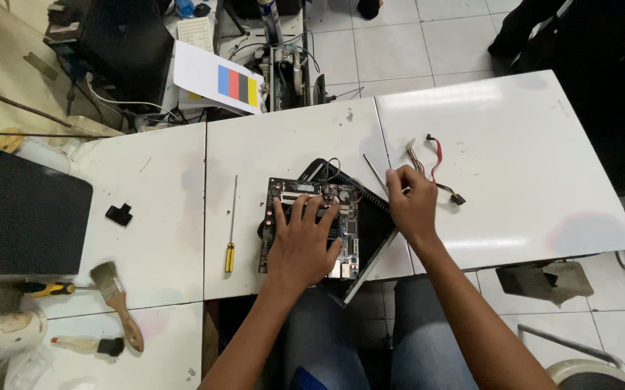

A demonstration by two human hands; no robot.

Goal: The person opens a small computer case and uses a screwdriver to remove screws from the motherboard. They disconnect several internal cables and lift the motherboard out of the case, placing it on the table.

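On the white table, my left hand lies spread flat on the circuit board, which sits atop a black case. My right hand grips the case's far edge, fingers curled; the yellow-handled screwdriver lies untouched to the left.

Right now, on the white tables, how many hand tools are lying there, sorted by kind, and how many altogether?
Screwdrivers: 2, one with a yellow handle left of the circuit board, one yellow-and-black at the far left.
Paintbrushes: 2, a wooden-handled one and a smaller one below it.
Thin metal rod: 1, by the right hand.
Total: 5
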